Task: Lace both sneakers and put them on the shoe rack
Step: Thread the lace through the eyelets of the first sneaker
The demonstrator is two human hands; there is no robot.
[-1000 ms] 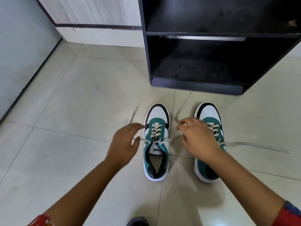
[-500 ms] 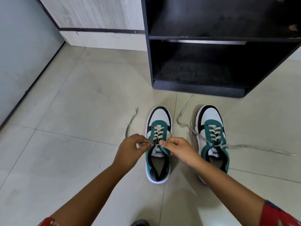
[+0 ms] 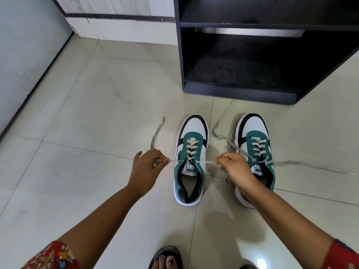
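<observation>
Both arms reach forward over the floor (image 3: pixel 77 113). The left hand (image 3: pixel 144 169) and right hand (image 3: pixel 236 169) each pinch a lace end of the left sneaker (image 3: pixel 191 158), pulled sideways, before the rack (image 3: pixel 252 55).

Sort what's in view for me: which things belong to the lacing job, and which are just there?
Job:
left sneaker, its lace ends pinched in the left hand and right hand
right sneaker, lace ends loose on the floor
shoe rack, shelves bare

Not part of it:
sandalled foot
wall skirting
</observation>
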